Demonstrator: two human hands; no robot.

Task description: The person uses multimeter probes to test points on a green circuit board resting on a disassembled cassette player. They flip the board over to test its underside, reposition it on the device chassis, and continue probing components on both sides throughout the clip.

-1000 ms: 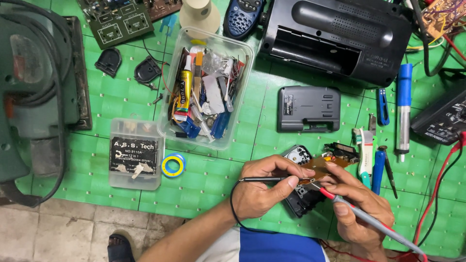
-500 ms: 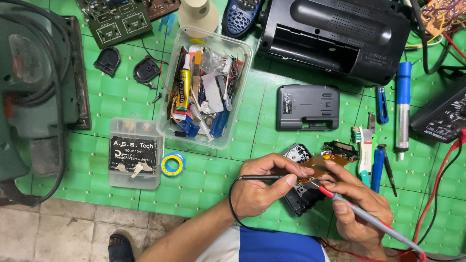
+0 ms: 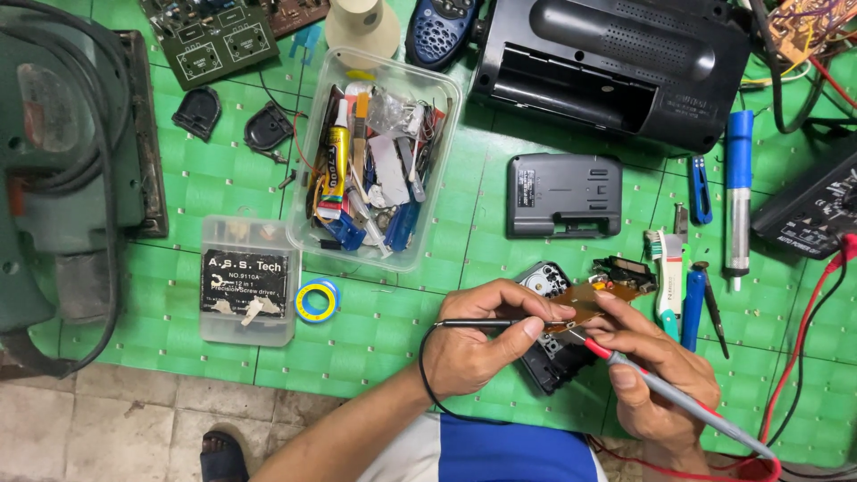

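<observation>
My left hand [image 3: 482,344] pinches a thin black test probe [image 3: 486,323] whose tip reaches a small brown circuit board [image 3: 596,296]. My right hand [image 3: 656,370] grips a grey and red test probe [image 3: 678,397] with its tip on the same board. The board sits above an opened black device [image 3: 552,361], partly hidden by both hands. A black lead loops from the left probe round my wrist.
A clear tub [image 3: 379,156] of tools and glue, a small screwdriver box [image 3: 247,280], a yellow-blue tape roll [image 3: 317,300], a grey cover [image 3: 563,195], a black radio [image 3: 616,62], a toothbrush [image 3: 668,278] and a blue desoldering pump [image 3: 737,192] lie on the green mat.
Both hands hold the probes in nearly the same place on the board; only tiny shifts show.
</observation>
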